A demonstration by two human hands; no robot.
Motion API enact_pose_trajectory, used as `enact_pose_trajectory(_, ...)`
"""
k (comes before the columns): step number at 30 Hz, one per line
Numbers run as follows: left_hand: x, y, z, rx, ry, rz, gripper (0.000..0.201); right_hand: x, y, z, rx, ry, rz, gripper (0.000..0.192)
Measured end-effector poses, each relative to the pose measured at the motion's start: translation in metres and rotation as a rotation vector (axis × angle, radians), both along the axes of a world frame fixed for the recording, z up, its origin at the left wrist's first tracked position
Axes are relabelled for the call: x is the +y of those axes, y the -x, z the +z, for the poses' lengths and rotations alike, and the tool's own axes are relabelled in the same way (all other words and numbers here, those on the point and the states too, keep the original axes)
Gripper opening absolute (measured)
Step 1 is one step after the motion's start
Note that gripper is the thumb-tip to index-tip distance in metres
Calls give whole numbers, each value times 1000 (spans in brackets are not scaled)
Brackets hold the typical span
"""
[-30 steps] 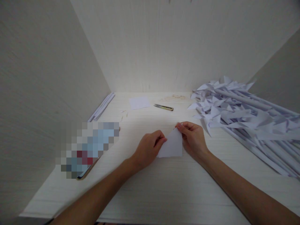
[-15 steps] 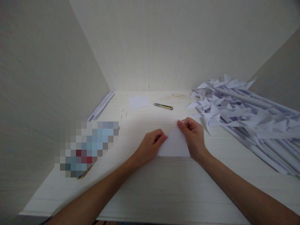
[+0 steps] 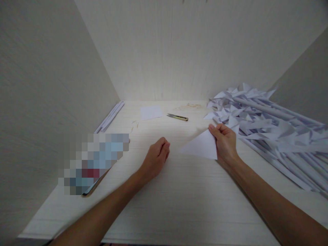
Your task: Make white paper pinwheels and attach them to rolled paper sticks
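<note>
My right hand (image 3: 225, 140) pinches a white sheet of folded paper (image 3: 201, 146) between thumb and fingers, near its top corner. The paper has a triangular outline, with one point directed left over the table. Left of that point, my left hand (image 3: 156, 155) is closed in a loose fist, apart from the paper, and no object shows in it. Beyond the hands lies a pair of thread snips (image 3: 177, 117), blades toward the left. A flat white paper piece (image 3: 151, 112) rests to the left of the snips.
Paper pinwheels (image 3: 266, 123) with rolled paper sticks are heaped on the right. A few paper sticks (image 3: 109, 117) lie along the left wall. A pixelated flat object (image 3: 99, 164) sits at the left. Small tan scraps (image 3: 194, 106) lie on the whitish table (image 3: 176, 208).
My left hand has let go of the paper and drawn back left. My right hand has carried the paper to the right and turned it.
</note>
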State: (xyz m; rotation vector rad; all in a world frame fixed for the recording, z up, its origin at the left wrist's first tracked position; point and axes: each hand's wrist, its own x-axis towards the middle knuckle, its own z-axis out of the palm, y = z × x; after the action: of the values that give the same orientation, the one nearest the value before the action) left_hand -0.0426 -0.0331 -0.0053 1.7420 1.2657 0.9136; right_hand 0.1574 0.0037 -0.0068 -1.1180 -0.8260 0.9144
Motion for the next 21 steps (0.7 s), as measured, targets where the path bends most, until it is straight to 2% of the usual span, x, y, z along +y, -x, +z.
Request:
enact_pose_trajectory(2, -1, -3, 1, 6, -30, 18, 25, -5, 11, -3, 9, 14, 84, 40)
enact_pose_trajectory(4, -1, -6, 1, 36, -9, -42, 26, -10, 20, -5, 3, 12, 152, 39)
enact_pose_trajectory(7, -2, -10, 1, 49, 76, -123, 31, -14, 28, -4, 43, 5, 173, 38)
enact_pose_trajectory(9, -1, -9, 1, -10, 125, -111, 32, -15, 28, -2, 104, 19, 180, 37)
enact_pose_trajectory(11, 1, -7, 1, -97, 163, -51, 32, -15, 27, 0, 157, 70, 261, 35)
enact_pose_trajectory(13, 4, -5, 0, -175, 179, 26, 32, -17, 27, 1, 166, 153, 435, 34)
enact_pose_trajectory(15, 6, -2, 0, -229, 169, 108, 32, -18, 26, 1, 102, 231, 630, 33)
enact_pose_trajectory(17, 8, 0, -1, -257, 146, 197, 34, -19, 25, 0, 8, 266, 751, 31)
enact_pose_trajectory(19, 10, 1, -1, -260, 123, 267, 38, -20, 25, -2, -50, 262, 775, 29)
enact_pose_trajectory(21, 11, 3, -1, -244, 112, 296, 42, -20, 26, -3, -60, 246, 738, 29)
